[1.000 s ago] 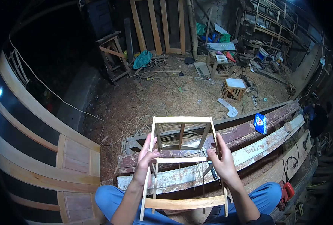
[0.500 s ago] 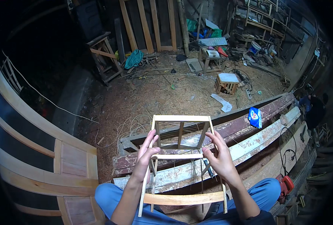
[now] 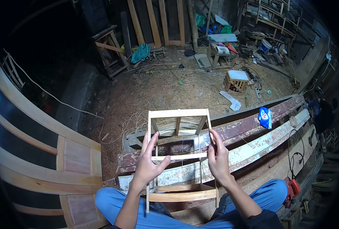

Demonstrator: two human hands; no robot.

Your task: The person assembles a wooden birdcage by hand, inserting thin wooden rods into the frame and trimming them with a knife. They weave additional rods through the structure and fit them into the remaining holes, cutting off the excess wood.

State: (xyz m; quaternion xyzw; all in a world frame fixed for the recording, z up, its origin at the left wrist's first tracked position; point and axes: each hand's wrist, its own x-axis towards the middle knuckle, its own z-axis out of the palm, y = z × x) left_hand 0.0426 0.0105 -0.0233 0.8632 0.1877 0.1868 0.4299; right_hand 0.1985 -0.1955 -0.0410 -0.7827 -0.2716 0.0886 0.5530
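Between my hands is a small light-wood frame (image 3: 179, 113), shaped like a little chair or rack, with uprights, crossbars and a panel of thin strips near its top. My left hand (image 3: 148, 164) grips the left upright, fingers behind it and the thumb stretched along the middle crossbar. On the opposite side my right hand (image 3: 218, 158) is wrapped round the right upright near that same crossbar. A curved lower rail (image 3: 183, 197) spans the legs above my lap. My fingers partly hide both uprights.
Painted, worn beams (image 3: 253, 149) lie just beyond my knees, with a blue packet (image 3: 265, 117) on them. A red power tool (image 3: 293, 189) sits by my right knee. Wooden door panels (image 3: 79, 158) stand at left; a slatted crate (image 3: 236, 81) is on the littered floor.
The wooden frame has shifted slightly left and tilted, showing more of its strip panel's underside. Both hands moved with it, and the camera view shifted a little.
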